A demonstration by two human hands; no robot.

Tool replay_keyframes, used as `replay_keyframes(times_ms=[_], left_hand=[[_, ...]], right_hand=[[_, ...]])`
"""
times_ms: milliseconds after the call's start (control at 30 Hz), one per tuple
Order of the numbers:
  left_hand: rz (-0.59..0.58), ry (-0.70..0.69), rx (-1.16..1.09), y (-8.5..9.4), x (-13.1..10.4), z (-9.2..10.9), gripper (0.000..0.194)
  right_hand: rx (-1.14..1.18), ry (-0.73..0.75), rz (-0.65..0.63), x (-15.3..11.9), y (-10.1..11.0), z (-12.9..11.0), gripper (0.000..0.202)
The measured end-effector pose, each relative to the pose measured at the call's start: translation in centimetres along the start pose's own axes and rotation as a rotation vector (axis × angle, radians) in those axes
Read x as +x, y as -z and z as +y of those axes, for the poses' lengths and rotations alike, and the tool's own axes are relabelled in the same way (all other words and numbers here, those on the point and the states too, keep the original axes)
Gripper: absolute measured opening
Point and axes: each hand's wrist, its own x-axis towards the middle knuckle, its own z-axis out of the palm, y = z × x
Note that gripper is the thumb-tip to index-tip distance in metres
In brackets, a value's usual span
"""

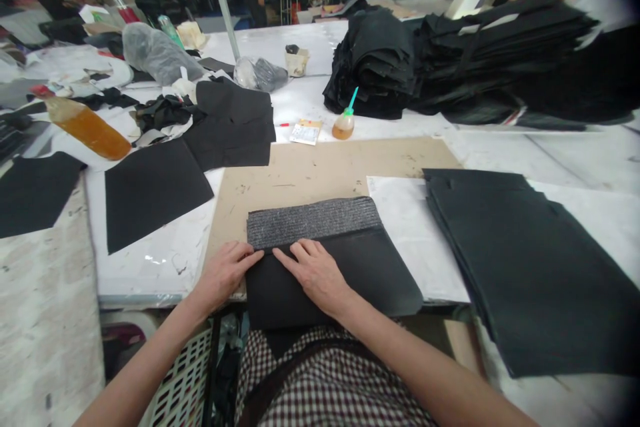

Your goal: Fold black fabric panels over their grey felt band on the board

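Observation:
A black sheet (325,280), fabric or leather-like, lies in front of me, its near edge overhanging the table edge. Along its far side runs a grey ribbed strip (315,221), with a seam or fold between the two. My left hand (227,273) grips the sheet's left edge at that seam, thumb on top and fingers bent. Just to the right, my right hand (315,273) presses on the same seam, its thumb pointing left and its fingers curled over the strip. Both thumb tips are close together. What lies under the fingers is hidden.
A beige board (300,173) lies beneath the sheet. Stacked black panels (530,267) sit at right, with a large dark pile (475,60) behind. A small glue bottle (343,125), a paper label (305,132) and an amber-filled bottle (90,127) stand or lie farther off.

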Motion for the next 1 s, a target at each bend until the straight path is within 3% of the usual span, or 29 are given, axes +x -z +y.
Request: replay_keyframes(times_ms=[167, 300, 467, 600, 700, 833, 1000], left_hand=[[-0.09, -0.07, 0.147, 1.1, 0.5, 0.6, 0.038], [-0.105, -0.095, 0.219, 1.6, -0.6, 0.3, 0.04], [-0.109, 0.029, 0.267, 2.4, -2.6, 0.2, 0.034], [0.048, 0.177, 0.2, 1.6, -1.0, 2.7, 0.034], [0.069, 0.166, 0.159, -0.3, 1.2, 5.1, 0.037], [0.034, 0.136, 0.248, -1.9, 2.4, 6.1, 0.034], [0.034, 0.182, 0.238, -0.9, 1.9, 5.5, 0.029]], right_hand=[[-0.008, -0.002, -0.002, 0.1, 0.0, -0.2, 0.047], [0.002, -0.005, 0.009, 0.0, 0.1, -0.1, 0.047], [0.021, 0.003, 0.03, -0.3, 0.0, 0.1, 0.048], [0.021, -0.004, 0.067, -0.4, -0.3, -0.1, 0.043], [0.025, 0.008, 0.091, -0.8, -0.3, 0.2, 0.037], [0.002, -0.008, 0.071, -3.2, 0.7, 3.1, 0.035], [-0.041, -0.17, 0.06, -9.3, 2.6, 9.8, 0.046]])
